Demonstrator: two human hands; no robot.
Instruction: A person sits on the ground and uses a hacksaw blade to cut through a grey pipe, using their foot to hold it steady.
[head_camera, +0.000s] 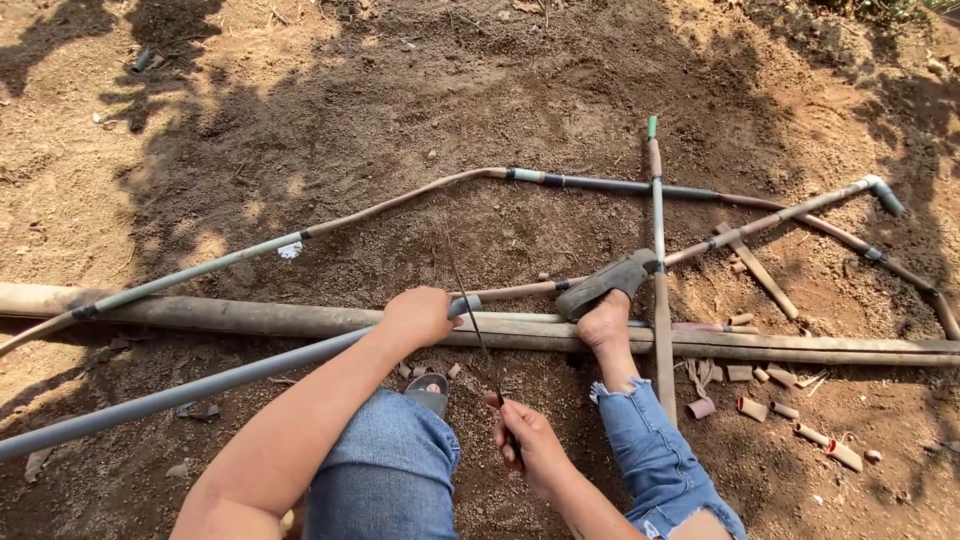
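Ground: bare brown dirt outdoors, sun and shadow, uneven.
Thick pipe: lies across the dirt and props the work.
Grey pipe: rests over it; best pinned firmly near the cut.
Left hand: wrapped around the grey pipe's end.
Right hand: closed on the thin saw blade; long, level strokes suit.
Cut pipe pieces: scattered right.

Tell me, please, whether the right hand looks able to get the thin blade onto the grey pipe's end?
Probably yes: the right hand holds the blade angled toward the grey pipe, which the left hand steadies, with nothing between.
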